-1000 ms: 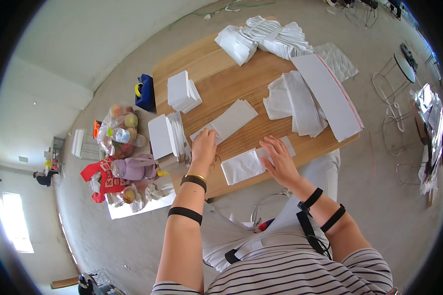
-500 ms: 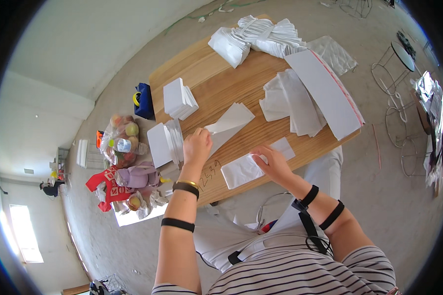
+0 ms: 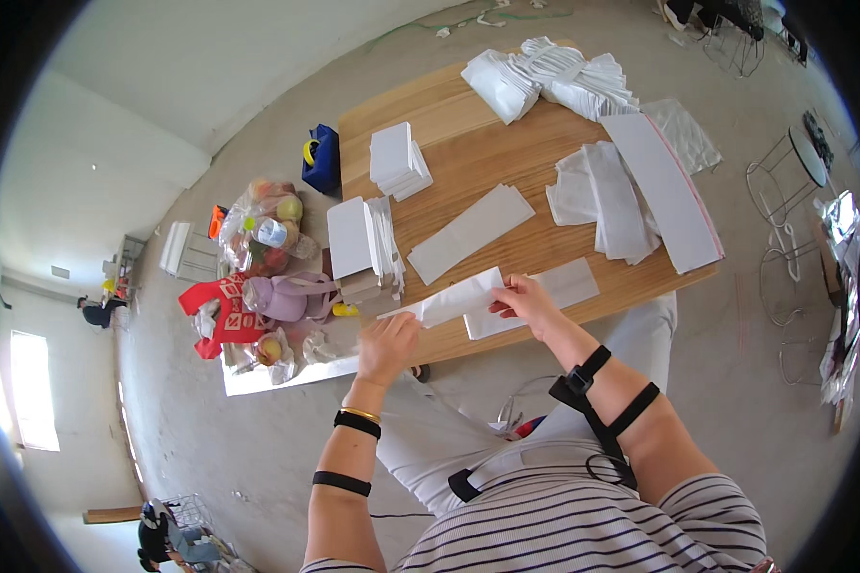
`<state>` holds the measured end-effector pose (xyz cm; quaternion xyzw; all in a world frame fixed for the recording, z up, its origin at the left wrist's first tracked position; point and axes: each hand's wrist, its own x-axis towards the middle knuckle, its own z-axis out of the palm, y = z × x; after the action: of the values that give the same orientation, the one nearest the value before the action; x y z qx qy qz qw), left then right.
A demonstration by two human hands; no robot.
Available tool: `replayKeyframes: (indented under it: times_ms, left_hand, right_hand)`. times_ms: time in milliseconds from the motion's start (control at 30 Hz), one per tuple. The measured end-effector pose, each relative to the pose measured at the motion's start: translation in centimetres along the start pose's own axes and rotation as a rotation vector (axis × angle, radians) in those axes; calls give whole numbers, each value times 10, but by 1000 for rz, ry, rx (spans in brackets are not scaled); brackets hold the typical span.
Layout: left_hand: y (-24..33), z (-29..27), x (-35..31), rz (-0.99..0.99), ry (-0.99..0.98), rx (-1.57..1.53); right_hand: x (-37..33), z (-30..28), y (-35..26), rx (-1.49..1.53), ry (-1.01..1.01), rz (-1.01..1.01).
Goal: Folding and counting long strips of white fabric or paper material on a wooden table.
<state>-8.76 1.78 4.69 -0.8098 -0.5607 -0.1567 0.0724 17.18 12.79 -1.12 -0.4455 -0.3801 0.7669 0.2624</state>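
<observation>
Between my two hands a thin, glossy white strip point(image 3: 457, 297), like a flat sleeve, is held raised above the near table edge. My left hand point(image 3: 389, 346) pinches its left end with the fingers closed. At its upper right corner, my right hand point(image 3: 529, 304) grips it between thumb and fingers. Partly beneath it lies a translucent white strip point(image 3: 571, 282) on the wooden table point(image 3: 459, 158). Farther off, a flat white strip point(image 3: 473, 232) lies at a slant. Left of that stands a stack of white folded card pieces point(image 3: 352, 237).
Another white stack point(image 3: 393, 156) stands at the far left. Translucent sheets point(image 3: 602, 201) lie beside a long white card panel point(image 3: 661, 191) at the right. A bundle of white folded pieces point(image 3: 554, 81) is at the back. Bagged fruit point(image 3: 268, 229) and a lilac bag point(image 3: 291, 297) sit left.
My right hand has left the strip lying at the near edge and now holds the raised strip along with my left. The whole view has shifted, so the table appears farther right.
</observation>
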Motion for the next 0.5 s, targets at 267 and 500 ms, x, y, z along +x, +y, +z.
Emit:
replayKeyframes:
  times_ms: [267, 500]
  left_hand:
    - [77, 41, 21, -377, 93, -368]
    - [92, 61, 40, -409, 115, -485]
  right_hand:
    - [-15, -1, 15, -229, 89, -165]
    - [-18, 2, 24, -383, 111, -311]
